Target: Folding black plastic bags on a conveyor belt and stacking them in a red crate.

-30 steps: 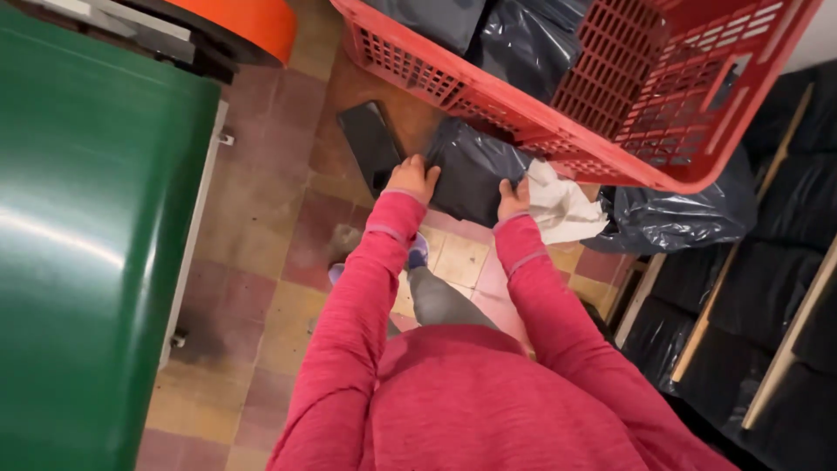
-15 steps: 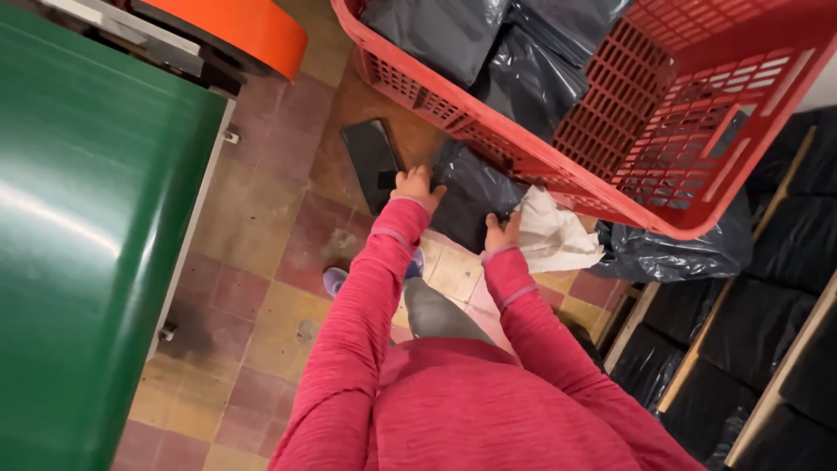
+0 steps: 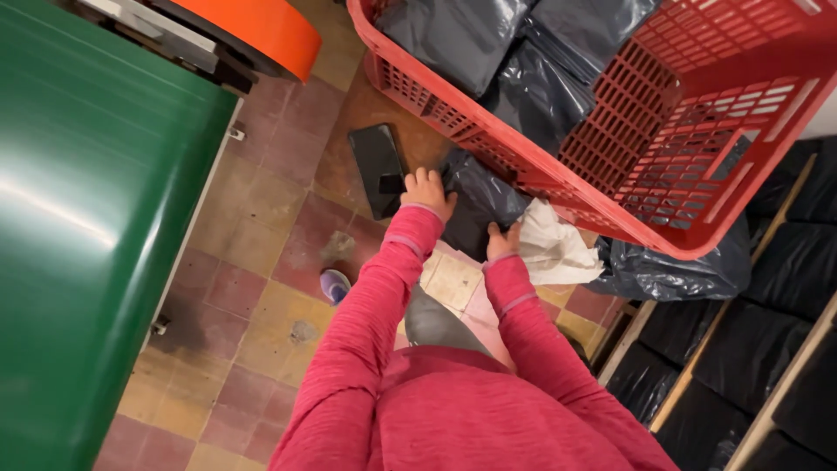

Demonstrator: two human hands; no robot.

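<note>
Dark plastic parcel (image 3: 475,205): flat, glossy black-grey bag, lying on the tiled floor (image 3: 261,288) under the near wall of the red crate, between the two hands.

Left hand (image 3: 427,190): on the parcel's left edge, fingers curled over it; grip looks closed on the bag, though the fingertips are partly hidden.

Right hand (image 3: 503,239): resting on the parcel's lower right corner, fingers bent; whether it grips or merely presses cannot be told.

White crumpled wrapper (image 3: 554,249): just right of the right hand, touching the parcel's right side.

Second flat black packet (image 3: 377,167): on the floor just left of the left hand, close to touching it.

Red lattice crate (image 3: 697,131): beyond both hands, tilted, holding several dark bags (image 3: 488,44).

Further dark bag (image 3: 671,270): right of the wrapper, under the crate's corner.

Wooden shelving with black bags (image 3: 750,349): far right of the hands.

Green machine surface (image 3: 78,218) with orange part (image 3: 261,26): well left of the hands.

Pink sleeves (image 3: 366,314): both arms.
</note>
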